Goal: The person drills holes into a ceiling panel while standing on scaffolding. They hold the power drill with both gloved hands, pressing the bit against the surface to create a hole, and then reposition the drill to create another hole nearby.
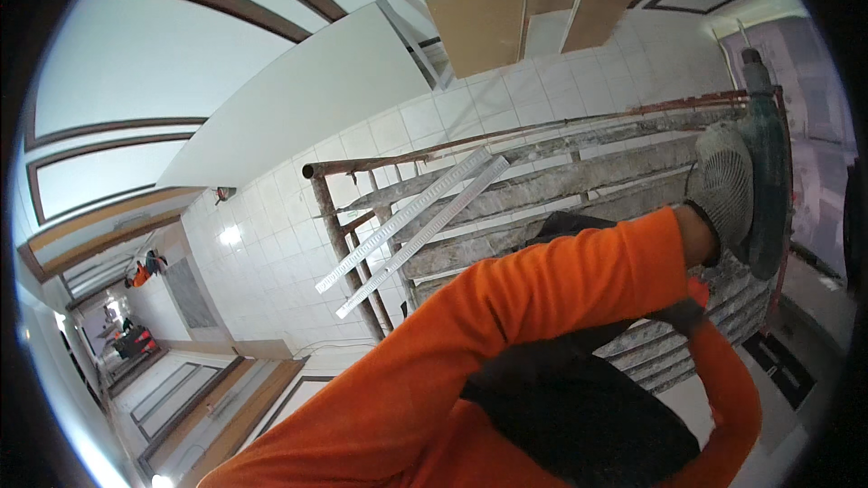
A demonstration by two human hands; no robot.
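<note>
My left hand point(724, 183), in a pale ribbed glove, is closed around the body of a long teal power drill point(767, 183) at the far right. The drill's dark chuck point(752, 61) points up toward the top of the picture, with a thin bit beyond it. My right hand point(678, 314), in a dark glove, is half hidden below my left forearm. A small red thing point(698, 289) shows beside it; whether the hand holds it cannot be seen. Both my sleeves are orange. Two white perforated metal strips point(407, 221) lie across the scaffold planks point(579, 176), apart from my hands.
A rusty scaffold pipe frame point(362, 165) edges the dirty planks. White floor tiles point(271, 226) lie beyond. Brown-faced boards point(484, 27) and a large white panel point(316, 90) lean at the wall, near a pale metal frame point(393, 18). Orange and dark items point(145, 269) lie far left.
</note>
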